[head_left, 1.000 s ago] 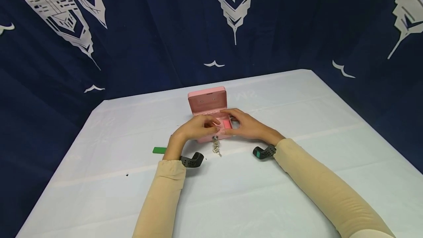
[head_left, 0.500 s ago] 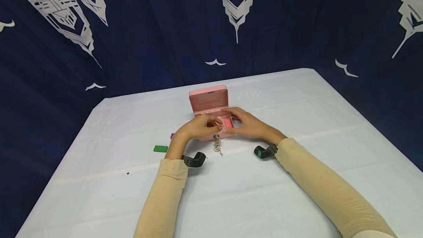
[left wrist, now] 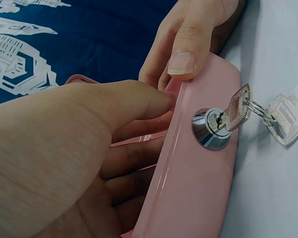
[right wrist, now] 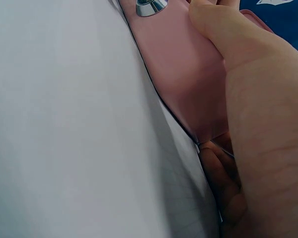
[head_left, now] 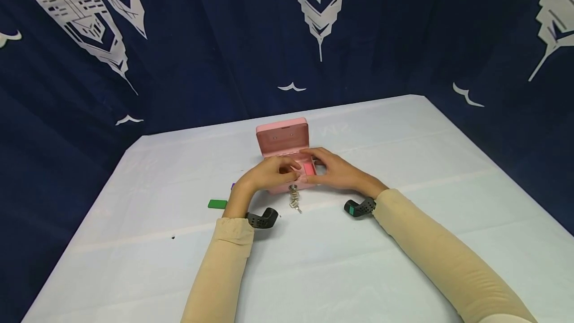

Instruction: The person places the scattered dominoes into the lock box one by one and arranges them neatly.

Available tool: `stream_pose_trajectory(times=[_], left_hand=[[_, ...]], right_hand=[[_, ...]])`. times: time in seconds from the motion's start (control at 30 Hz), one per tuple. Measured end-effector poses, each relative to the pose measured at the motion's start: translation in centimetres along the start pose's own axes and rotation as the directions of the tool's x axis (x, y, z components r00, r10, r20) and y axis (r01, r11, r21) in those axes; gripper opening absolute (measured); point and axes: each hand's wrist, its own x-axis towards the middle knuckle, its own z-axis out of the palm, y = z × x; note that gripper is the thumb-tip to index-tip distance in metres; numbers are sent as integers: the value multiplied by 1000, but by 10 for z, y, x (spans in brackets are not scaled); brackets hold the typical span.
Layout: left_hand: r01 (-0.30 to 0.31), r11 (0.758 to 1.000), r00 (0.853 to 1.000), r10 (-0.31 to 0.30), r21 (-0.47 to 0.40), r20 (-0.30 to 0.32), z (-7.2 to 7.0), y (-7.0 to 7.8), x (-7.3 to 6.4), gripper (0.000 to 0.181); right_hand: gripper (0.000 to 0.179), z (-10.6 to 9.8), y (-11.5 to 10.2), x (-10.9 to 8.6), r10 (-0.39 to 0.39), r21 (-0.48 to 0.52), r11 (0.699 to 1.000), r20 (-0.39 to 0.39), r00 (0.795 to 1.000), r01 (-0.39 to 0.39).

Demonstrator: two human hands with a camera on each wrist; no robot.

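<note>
A pink metal cash box [left wrist: 198, 183] stands on the table with its lid [head_left: 282, 136] raised. In the head view my left hand [head_left: 269, 172] reaches in over the left side, its fingers bent inside the box. What lies between those fingertips is hidden, so I cannot tell if they pinch anything. My right hand [head_left: 334, 169] holds the right end, thumb on the front rim and index finger towards the back edge. A bright pink rectangular piece [head_left: 309, 169] shows inside, beside the right hand. One key [left wrist: 238, 106] sits in the front lock [left wrist: 211, 129], with another hanging from its ring.
A green block [head_left: 217, 204] lies on the white table cover [head_left: 341, 268], left of the box. Partly behind the left wrist peeks a purple piece [head_left: 233, 186]. A small dark speck [head_left: 173, 237] is further left. The dark blue curtain [head_left: 242, 39] hangs behind the table.
The head view shifts slightly, and a bit of the purple piece now shows beside the left wrist. Both hands keep nearly the same place at the box.
</note>
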Motion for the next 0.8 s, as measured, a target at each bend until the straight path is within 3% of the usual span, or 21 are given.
stream_pose_trajectory(times=[0.33, 0.5, 0.8], left_hand=[[-3, 1000, 1000, 3, -4, -6, -2, 0, -1, 31], [-20, 1000, 999, 20, 2, -44, -6, 1, -2, 32], [-4, 992, 997, 14, 124, -81, -7, -2, -1, 38]], right_hand=[[81, 1, 2, 1, -4, 6, 1000, -6, 1000, 4], [81, 1, 2, 2, -15, 2, 1000, -5, 1000, 15], [82, 1, 2, 1, 14, 18, 1000, 0, 1000, -14]])
